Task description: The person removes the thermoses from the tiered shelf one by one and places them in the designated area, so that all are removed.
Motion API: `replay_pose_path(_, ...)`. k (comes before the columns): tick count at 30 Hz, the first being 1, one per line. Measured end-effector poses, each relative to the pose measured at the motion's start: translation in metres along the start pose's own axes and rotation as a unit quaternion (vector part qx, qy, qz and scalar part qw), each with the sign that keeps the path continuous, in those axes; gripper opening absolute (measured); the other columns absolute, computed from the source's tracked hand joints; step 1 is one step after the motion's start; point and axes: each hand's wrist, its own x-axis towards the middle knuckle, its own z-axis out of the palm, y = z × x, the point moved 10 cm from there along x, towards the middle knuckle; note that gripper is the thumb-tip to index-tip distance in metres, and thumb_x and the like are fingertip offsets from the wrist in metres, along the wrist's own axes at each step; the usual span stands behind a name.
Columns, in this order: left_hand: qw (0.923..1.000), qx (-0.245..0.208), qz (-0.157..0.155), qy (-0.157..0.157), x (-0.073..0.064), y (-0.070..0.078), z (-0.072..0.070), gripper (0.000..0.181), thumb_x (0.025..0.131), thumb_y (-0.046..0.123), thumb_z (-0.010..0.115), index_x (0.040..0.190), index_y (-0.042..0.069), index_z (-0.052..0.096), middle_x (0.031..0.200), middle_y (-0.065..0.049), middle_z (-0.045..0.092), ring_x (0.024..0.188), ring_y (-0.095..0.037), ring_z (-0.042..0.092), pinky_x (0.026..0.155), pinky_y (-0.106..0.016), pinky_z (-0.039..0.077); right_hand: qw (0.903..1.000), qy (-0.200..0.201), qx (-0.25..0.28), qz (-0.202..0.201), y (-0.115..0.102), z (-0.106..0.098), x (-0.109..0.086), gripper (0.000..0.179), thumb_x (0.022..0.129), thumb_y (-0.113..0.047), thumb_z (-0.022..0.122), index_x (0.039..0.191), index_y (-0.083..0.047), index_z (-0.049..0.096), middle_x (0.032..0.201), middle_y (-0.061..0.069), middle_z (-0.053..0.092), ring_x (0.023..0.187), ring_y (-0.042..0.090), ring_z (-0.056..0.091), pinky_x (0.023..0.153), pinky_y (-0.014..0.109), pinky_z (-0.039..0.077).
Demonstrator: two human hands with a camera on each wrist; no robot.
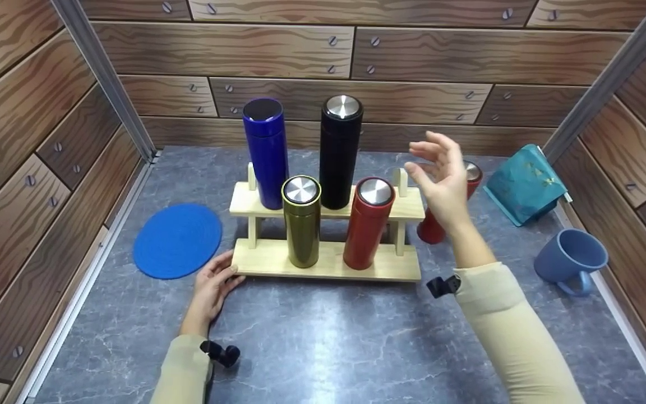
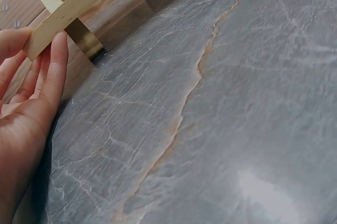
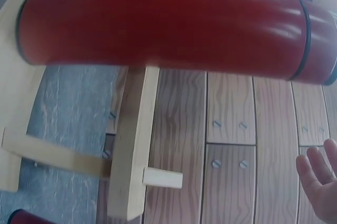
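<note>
A two-tier wooden rack (image 1: 326, 258) holds a blue flask (image 1: 267, 151) and a black flask (image 1: 341, 151) on its upper shelf. An olive-green flask (image 1: 302, 224) and a red flask (image 1: 369, 224) stand on the lower one. With thumb above and fingers beneath, my left hand (image 1: 215, 283) pinches the lower shelf's left front corner; the left wrist view shows this grip on the board (image 2: 68, 13). My right hand (image 1: 443, 179) is raised at the rack's right end, fingers loosely bent and holding nothing. Partly behind it is a second red flask (image 1: 430, 229).
Left of the rack lies a round blue mat (image 1: 177, 241). At the right are a teal pouch (image 1: 527, 185) and a blue mug (image 1: 567, 258). Wood-patterned walls (image 1: 278, 50) enclose the grey marbled tabletop (image 1: 323, 336) at the back and sides.
</note>
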Motion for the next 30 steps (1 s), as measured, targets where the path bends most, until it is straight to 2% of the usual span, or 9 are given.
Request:
replay_pose_path(6,1.0,-0.007,-0.003,-0.002,0.0,-0.001,0.0,0.052,0.082,-0.008,0.062,0.131,-0.004,0.045,0.114,-0.011,0.056,0.091,-0.022,0.06,0.078,-0.041,0.054,0.9996,-0.006,0.024,0.012,0.015,0.008,0.006,0.054,0.08,0.009,0.066,0.128,0.007,0.04,0.114,0.027,0.056,0.106,0.043,0.051,0.085,0.037,0.049)
replay_pose_path(13,1.0,-0.007,0.001,-0.006,0.0,0.001,0.0,0.052,0.082,-0.008,0.062,0.131,-0.004,0.046,0.114,-0.012,0.056,0.091,-0.023,0.06,0.079,-0.041,0.054,0.9989,-0.014,0.035,0.026,0.016,0.022,0.013,0.056,0.08,0.005,0.068,0.128,0.006,0.04,0.115,0.025,0.057,0.105,0.038,0.052,0.082,0.037,0.048)
replay_pose_path(21,0.9999,-0.005,0.006,-0.008,0.0,0.001,0.001,0.051,0.082,-0.009,0.06,0.131,-0.004,0.045,0.114,-0.012,0.056,0.09,-0.023,0.06,0.077,-0.04,0.054,0.9934,-0.071,0.051,0.074,0.025,0.048,0.02,0.064,0.08,0.0,0.07,0.134,0.001,0.036,0.121,0.016,0.054,0.11,0.028,0.051,0.088,0.042,0.046)
replay_pose_path(25,0.9999,-0.008,0.007,-0.006,0.001,0.001,0.0,0.05,0.083,-0.009,0.06,0.13,-0.004,0.047,0.114,-0.012,0.056,0.089,-0.022,0.06,0.077,-0.039,0.054,0.9905,-0.091,0.05,0.09,0.028,0.058,0.023,0.066,0.079,-0.002,0.072,0.135,-0.002,0.035,0.123,0.014,0.052,0.111,0.027,0.051,0.089,0.044,0.046)
replay_pose_path(30,0.9998,-0.018,0.003,-0.004,0.001,0.001,0.0,0.049,0.083,-0.01,0.06,0.129,-0.004,0.047,0.112,-0.012,0.056,0.088,-0.022,0.06,0.077,-0.04,0.054,0.9866,-0.109,0.039,0.114,0.033,0.068,0.028,0.069,0.08,-0.004,0.072,0.137,-0.004,0.033,0.127,0.015,0.05,0.112,0.027,0.05,0.09,0.041,0.047)
